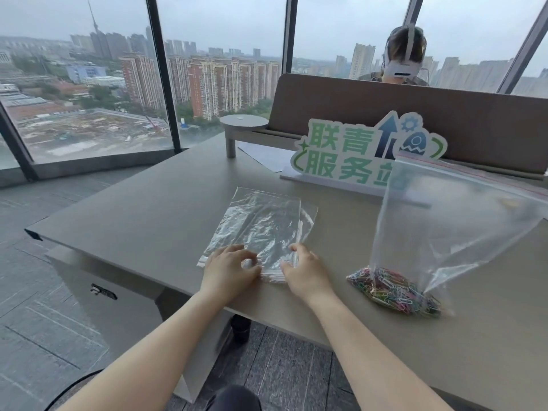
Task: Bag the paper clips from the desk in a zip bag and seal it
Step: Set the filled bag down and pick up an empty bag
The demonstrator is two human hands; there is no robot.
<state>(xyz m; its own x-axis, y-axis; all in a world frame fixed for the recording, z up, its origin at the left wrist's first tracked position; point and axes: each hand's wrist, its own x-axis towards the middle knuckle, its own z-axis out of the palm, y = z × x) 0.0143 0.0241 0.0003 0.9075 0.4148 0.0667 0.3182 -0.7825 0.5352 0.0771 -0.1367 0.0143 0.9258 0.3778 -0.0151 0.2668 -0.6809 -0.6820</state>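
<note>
Both hands pinch near edge of flat empty zip bag (pixel 261 229) on worktop (pixel 142 215): left hand (pixel 229 269), right hand (pixel 305 269). Clips (pixel 391 289) sit in upright second bag (pixel 444 221) at right.

Two bare forearms are extended forward from the lower edge of the view, wrists angled slightly inward. The left hand (pixel 229 271) is held palm-down with fingers curled; the right hand (pixel 304 269) is set just beside it, fingertips bent, thumb turned inward.
</note>
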